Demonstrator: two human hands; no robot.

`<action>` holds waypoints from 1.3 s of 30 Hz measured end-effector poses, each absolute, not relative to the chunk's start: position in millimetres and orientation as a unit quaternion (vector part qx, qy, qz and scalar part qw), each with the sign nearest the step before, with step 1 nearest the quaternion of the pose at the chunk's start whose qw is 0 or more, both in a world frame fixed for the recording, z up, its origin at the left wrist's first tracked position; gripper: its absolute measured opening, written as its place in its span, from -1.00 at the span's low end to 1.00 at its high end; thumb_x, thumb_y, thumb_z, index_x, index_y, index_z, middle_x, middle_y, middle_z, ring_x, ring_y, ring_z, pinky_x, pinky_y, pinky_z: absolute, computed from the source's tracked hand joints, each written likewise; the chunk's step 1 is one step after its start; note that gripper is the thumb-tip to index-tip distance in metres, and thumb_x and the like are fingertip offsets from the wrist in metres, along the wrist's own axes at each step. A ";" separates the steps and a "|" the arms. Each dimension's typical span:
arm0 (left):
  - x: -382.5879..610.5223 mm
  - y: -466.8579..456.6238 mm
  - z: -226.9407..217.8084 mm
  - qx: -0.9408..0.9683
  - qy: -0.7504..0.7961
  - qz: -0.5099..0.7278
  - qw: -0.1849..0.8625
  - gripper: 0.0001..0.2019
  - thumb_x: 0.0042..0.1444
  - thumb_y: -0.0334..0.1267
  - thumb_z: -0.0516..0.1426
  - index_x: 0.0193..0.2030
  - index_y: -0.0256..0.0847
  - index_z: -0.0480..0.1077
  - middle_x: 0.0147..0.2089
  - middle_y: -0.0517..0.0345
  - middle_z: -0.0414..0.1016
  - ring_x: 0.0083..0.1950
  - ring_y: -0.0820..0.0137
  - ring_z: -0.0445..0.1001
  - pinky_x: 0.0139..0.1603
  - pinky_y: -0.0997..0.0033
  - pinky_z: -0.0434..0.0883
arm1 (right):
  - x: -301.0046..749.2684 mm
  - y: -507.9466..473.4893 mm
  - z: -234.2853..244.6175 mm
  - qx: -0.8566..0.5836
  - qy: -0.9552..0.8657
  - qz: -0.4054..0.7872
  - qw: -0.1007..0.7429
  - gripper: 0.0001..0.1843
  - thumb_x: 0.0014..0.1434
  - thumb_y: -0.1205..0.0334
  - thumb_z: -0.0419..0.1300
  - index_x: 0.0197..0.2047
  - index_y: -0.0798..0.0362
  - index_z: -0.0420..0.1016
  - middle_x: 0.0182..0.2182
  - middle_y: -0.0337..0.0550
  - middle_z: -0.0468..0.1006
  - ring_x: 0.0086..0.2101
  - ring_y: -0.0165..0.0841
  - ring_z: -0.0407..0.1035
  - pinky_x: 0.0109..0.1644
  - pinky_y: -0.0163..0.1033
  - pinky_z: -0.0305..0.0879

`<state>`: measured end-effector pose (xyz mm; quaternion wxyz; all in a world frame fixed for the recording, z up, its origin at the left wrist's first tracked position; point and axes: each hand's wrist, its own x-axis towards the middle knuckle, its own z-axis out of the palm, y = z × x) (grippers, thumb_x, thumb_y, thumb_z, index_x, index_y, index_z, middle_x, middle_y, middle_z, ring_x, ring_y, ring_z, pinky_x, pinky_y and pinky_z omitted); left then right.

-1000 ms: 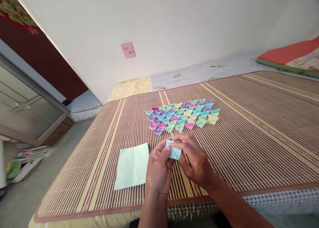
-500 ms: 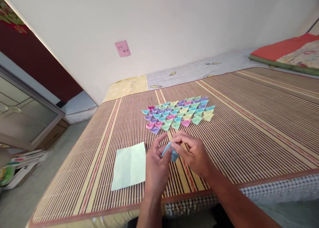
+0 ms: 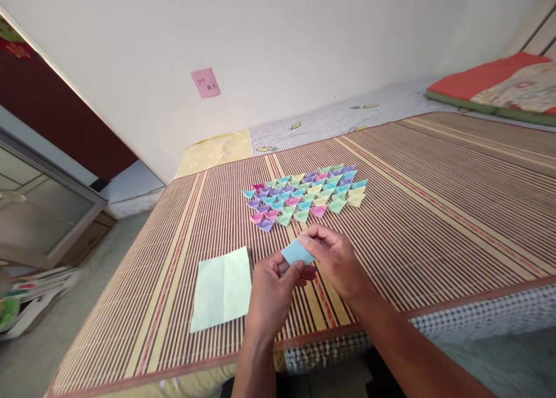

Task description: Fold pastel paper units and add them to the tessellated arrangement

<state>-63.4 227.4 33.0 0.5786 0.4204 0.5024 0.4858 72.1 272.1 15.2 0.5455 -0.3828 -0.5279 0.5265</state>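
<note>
A small piece of folded blue paper point(image 3: 297, 252) is held between my two hands above the striped mat. My left hand point(image 3: 273, 282) grips its lower edge, thumb on top and fingers beneath. Thumb and fingers of my right hand point(image 3: 330, 254) pinch its upper right corner. To the left of my left hand lies a pale green sheet of paper point(image 3: 221, 291) with a crease down its middle. Beyond my hands, several small folded paper boats point(image 3: 304, 195) in pink, purple, blue, green and yellow stand in close rows.
The striped bamboo mat point(image 3: 174, 259) covers the bed, its front edge close to my forearms. A folded red and floral quilt point(image 3: 490, 88) lies at the far right. A pink note point(image 3: 205, 83) is stuck on the white wall. Papers point(image 3: 32, 299) lie on the floor at left.
The blue paper has turned in my fingers, so a flat face now shows upward. My right hand has shifted to its upper right corner. The whole view has moved slightly.
</note>
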 end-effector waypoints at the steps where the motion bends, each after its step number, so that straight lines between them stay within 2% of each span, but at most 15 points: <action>1: -63.3 227.5 32.3 0.418 0.500 0.483 0.584 -0.71 0.06 -0.11 0.37 -0.20 -0.32 0.60 -0.35 -0.09 0.68 -0.32 0.22 0.64 -0.26 0.34 0.49 | 71.6 272.6 14.9 -0.379 -0.513 0.538 0.552 -0.76 0.17 0.06 0.28 -0.41 0.03 0.47 -0.52 -0.29 0.38 -0.48 -0.40 0.25 -0.41 -0.29 0.22; 4: -63.9 227.8 31.7 0.416 0.471 0.481 0.612 -0.68 0.08 -0.09 0.36 -0.14 -0.31 0.61 -0.35 -0.09 0.68 -0.38 0.25 0.61 -0.25 0.30 0.49 | 72.6 273.9 15.7 -0.370 -0.489 0.555 0.562 -0.75 0.15 0.05 0.29 -0.42 0.03 0.45 -0.54 -0.30 0.37 -0.50 -0.41 0.24 -0.42 -0.30 0.22; 7: -65.8 228.7 32.9 0.438 0.450 0.480 0.613 -0.69 0.13 -0.06 0.33 -0.12 -0.28 0.63 -0.31 -0.03 0.65 -0.33 0.29 0.58 -0.19 0.33 0.45 | 77.7 274.0 19.3 -0.359 -0.521 0.554 0.541 -0.77 0.18 0.07 0.29 -0.41 0.03 0.47 -0.53 -0.30 0.38 -0.50 -0.41 0.24 -0.42 -0.30 0.22; 10: -68.0 229.7 32.5 0.481 0.457 0.483 0.571 -0.71 0.19 -0.04 0.28 -0.26 -0.26 0.64 -0.37 0.09 0.57 -0.33 0.37 0.46 -0.23 0.42 0.35 | 82.3 273.2 22.0 -0.329 -0.574 0.558 0.500 -0.78 0.21 0.10 0.29 -0.39 0.04 0.50 -0.51 -0.30 0.40 -0.49 -0.42 0.26 -0.42 -0.31 0.22; 13: -69.9 230.2 29.2 0.476 0.486 0.492 0.544 -0.71 0.12 -0.06 0.33 -0.43 -0.27 0.59 -0.49 0.18 0.44 -0.40 0.43 0.31 -0.31 0.44 0.25 | 83.1 273.3 20.7 -0.309 -0.600 0.564 0.476 -0.80 0.23 0.13 0.28 -0.37 0.06 0.54 -0.48 -0.27 0.44 -0.45 -0.41 0.31 -0.38 -0.31 0.25; 17: -70.6 230.0 24.6 0.458 0.532 0.512 0.495 -0.73 0.08 -0.09 0.33 -0.45 -0.28 0.53 -0.48 0.21 0.39 -0.40 0.45 0.24 -0.34 0.44 0.20 | 80.1 275.3 15.7 -0.301 -0.586 0.572 0.488 -0.80 0.26 0.10 0.27 -0.20 0.06 0.60 -0.35 -0.20 0.56 -0.33 -0.35 0.43 -0.26 -0.28 0.35; 19: -68.7 230.0 23.9 0.468 0.552 0.510 0.465 -0.70 0.10 -0.09 0.31 -0.47 -0.28 0.49 -0.51 0.24 0.31 -0.43 0.47 0.17 -0.38 0.45 0.15 | 77.8 275.1 14.5 -0.307 -0.598 0.549 0.497 -0.80 0.27 0.10 0.27 -0.18 0.06 0.61 -0.34 -0.18 0.58 -0.31 -0.33 0.45 -0.22 -0.25 0.36; 23: -61.7 230.0 25.8 0.476 0.580 0.493 0.441 -0.66 0.09 -0.07 0.30 -0.52 -0.27 0.40 -0.56 0.29 0.16 -0.48 0.51 0.04 -0.47 0.45 0.02 | 73.7 271.0 16.2 -0.339 -0.659 0.424 0.521 -0.83 0.30 0.19 0.23 -0.31 0.05 0.58 -0.40 -0.22 0.50 -0.34 -0.35 0.39 -0.21 -0.24 0.29; 26: -62.1 229.9 29.5 0.489 0.552 0.475 0.480 -0.66 0.08 -0.07 0.32 -0.51 -0.27 0.41 -0.54 0.28 0.20 -0.46 0.50 0.11 -0.44 0.47 0.09 | 74.9 270.0 17.8 -0.344 -0.681 0.390 0.516 -0.76 0.33 0.23 0.17 -0.38 0.05 0.53 -0.44 -0.24 0.43 -0.37 -0.37 0.34 -0.26 -0.24 0.23; 30: -74.8 228.9 33.4 0.514 0.491 0.456 0.537 -0.65 0.16 0.00 0.27 -0.43 -0.28 0.52 -0.48 0.21 0.35 -0.37 0.43 0.28 -0.30 0.46 0.24 | 81.2 273.3 18.2 -0.325 -0.668 0.459 0.487 -0.75 0.34 0.19 0.17 -0.37 0.05 0.52 -0.46 -0.26 0.42 -0.41 -0.38 0.31 -0.32 -0.26 0.22; 33: -82.6 227.9 33.4 0.521 0.490 0.456 0.529 -0.61 0.23 0.00 0.21 -0.45 -0.28 0.56 -0.50 0.18 0.39 -0.39 0.44 0.28 -0.31 0.46 0.23 | 83.1 274.1 18.8 -0.316 -0.657 0.491 0.477 -0.74 0.34 0.16 0.19 -0.38 0.06 0.53 -0.46 -0.25 0.44 -0.42 -0.39 0.31 -0.34 -0.28 0.22; 36: -81.5 227.9 32.3 0.514 0.495 0.468 0.521 -0.66 0.19 -0.04 0.25 -0.44 -0.28 0.61 -0.51 0.17 0.44 -0.42 0.45 0.29 -0.33 0.47 0.24 | 81.6 272.9 19.2 -0.317 -0.649 0.507 0.470 -0.74 0.33 0.13 0.22 -0.36 0.06 0.56 -0.45 -0.24 0.48 -0.41 -0.39 0.34 -0.33 -0.28 0.24; 39: -76.3 228.8 30.9 0.490 0.505 0.508 0.496 -0.72 0.14 -0.08 0.30 -0.42 -0.26 0.64 -0.51 0.17 0.49 -0.42 0.43 0.36 -0.31 0.46 0.30 | 79.8 273.2 18.2 -0.322 -0.627 0.522 0.480 -0.74 0.33 0.07 0.21 -0.27 0.05 0.60 -0.36 -0.19 0.57 -0.33 -0.35 0.42 -0.27 -0.28 0.30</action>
